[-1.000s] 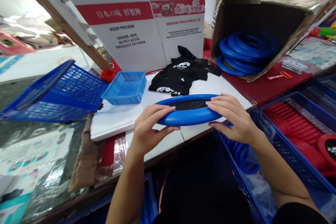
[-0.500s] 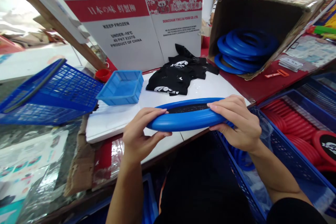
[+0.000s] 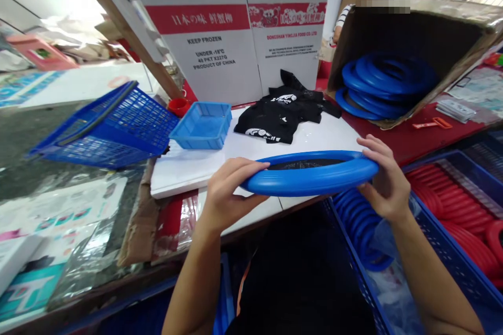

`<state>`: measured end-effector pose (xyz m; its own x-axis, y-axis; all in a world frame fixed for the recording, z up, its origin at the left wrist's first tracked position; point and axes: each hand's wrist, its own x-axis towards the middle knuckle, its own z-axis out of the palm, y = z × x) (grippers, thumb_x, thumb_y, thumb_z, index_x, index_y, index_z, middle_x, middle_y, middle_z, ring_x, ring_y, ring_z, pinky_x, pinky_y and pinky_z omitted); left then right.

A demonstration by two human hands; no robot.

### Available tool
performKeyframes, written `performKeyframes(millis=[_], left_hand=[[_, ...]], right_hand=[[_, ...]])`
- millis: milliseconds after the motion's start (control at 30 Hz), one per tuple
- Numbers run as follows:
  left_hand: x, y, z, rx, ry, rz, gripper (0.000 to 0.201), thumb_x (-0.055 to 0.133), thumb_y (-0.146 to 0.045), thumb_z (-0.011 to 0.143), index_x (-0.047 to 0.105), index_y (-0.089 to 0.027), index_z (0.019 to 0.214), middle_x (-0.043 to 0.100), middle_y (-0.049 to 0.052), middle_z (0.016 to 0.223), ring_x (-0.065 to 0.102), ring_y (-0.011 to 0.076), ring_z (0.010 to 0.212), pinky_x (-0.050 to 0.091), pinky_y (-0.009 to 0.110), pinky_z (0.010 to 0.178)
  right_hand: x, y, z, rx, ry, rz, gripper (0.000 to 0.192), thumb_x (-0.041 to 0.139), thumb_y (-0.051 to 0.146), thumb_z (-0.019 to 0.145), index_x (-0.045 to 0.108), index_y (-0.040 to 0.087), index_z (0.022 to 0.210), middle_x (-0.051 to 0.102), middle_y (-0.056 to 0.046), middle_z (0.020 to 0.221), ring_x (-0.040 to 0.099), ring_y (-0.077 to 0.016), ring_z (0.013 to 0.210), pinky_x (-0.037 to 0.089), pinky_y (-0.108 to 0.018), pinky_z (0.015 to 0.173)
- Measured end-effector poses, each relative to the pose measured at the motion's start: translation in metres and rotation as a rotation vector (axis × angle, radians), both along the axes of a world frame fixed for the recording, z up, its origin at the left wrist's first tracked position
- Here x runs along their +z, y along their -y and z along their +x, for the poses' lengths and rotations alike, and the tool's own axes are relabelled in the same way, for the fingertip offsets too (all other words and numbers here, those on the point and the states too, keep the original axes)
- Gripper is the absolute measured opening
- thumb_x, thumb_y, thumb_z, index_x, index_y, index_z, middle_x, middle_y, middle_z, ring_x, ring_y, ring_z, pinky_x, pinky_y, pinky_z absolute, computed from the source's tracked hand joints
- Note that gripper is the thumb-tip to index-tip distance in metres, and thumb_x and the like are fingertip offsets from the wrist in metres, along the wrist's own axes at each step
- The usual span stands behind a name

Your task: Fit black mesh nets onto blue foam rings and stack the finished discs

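Note:
A blue ring-shaped disc [image 3: 310,182] with a black fabric centre is held nearly level above the white board. My left hand [image 3: 228,196] grips its left end, fingers on top and thumb beneath. At the right end, my right hand [image 3: 388,180] curves round the rim, thumb low and fingers high. Behind the disc, several black fabric pieces with white prints [image 3: 271,118] lie in a loose heap on the white board [image 3: 188,170].
A light blue tray [image 3: 204,125] and a blue basket [image 3: 118,128] stand left. A carton [image 3: 463,18] holds several blue rings [image 3: 393,81]. Blue crates at right contain blue rings [image 3: 359,225] and red rings [image 3: 451,196]. Tall white cartons [image 3: 220,78] rise behind; a person's striped sleeve shows beyond.
The camera view has shifted, so the scene sits further right. My right hand has moved outward from the disc's near rim to its right end; my left hand keeps its grip.

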<state>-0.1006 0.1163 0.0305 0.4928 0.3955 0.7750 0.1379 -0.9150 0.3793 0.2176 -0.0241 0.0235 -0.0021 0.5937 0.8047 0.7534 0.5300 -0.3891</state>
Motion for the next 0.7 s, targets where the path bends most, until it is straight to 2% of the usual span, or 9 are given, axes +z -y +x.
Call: performKeyframes(millis=[133,233,367,533,700], left_hand=[[0.019,0.015,0.012,-0.007,-0.026,0.117,0.035,0.08,-0.026,0.092,0.072,-0.023,0.125,0.08,0.009,0.107,0.075,0.0233,0.09,0.058,0.038,0.084],[0.027,0.025,0.013,-0.03,-0.047,0.142,0.041,0.08,-0.028,0.093,0.07,-0.023,0.132,0.08,0.008,0.107,0.074,0.0236,0.089,0.056,0.038,0.083],[0.031,0.035,0.008,-0.045,-0.077,0.156,0.051,0.084,-0.03,0.091,0.067,-0.022,0.139,0.08,0.01,0.109,0.074,0.0251,0.092,0.055,0.039,0.084],[0.033,0.035,0.001,-0.144,-0.11,0.103,0.06,0.083,-0.032,0.093,0.061,-0.022,0.148,0.079,0.012,0.118,0.075,0.0266,0.101,0.058,0.04,0.088],[0.037,0.035,0.0,-0.187,-0.111,0.09,0.05,0.075,-0.033,0.099,0.063,-0.02,0.145,0.078,0.012,0.119,0.076,0.0246,0.105,0.062,0.036,0.091]], right_hand=[[0.03,0.017,-0.038,-0.118,0.305,0.079,0.055,0.076,0.038,0.094,0.059,0.028,0.146,0.068,-0.012,0.142,0.057,-0.0414,0.141,0.042,-0.071,0.119],[0.041,0.024,-0.057,-0.164,0.372,0.078,0.053,0.075,0.043,0.096,0.059,0.026,0.144,0.073,-0.012,0.133,0.061,-0.0405,0.137,0.042,-0.068,0.119],[0.047,0.03,-0.066,-0.2,0.399,0.041,0.051,0.076,0.036,0.095,0.06,0.028,0.143,0.074,-0.009,0.133,0.061,-0.0402,0.136,0.039,-0.068,0.121],[0.057,0.033,-0.067,-0.164,0.408,-0.033,0.055,0.073,0.026,0.096,0.056,0.021,0.148,0.071,-0.013,0.137,0.06,-0.0399,0.138,0.042,-0.066,0.12],[0.075,0.034,-0.073,-0.057,0.48,-0.126,0.052,0.073,0.033,0.099,0.058,0.015,0.146,0.072,-0.016,0.132,0.068,-0.0344,0.125,0.055,-0.054,0.106]])
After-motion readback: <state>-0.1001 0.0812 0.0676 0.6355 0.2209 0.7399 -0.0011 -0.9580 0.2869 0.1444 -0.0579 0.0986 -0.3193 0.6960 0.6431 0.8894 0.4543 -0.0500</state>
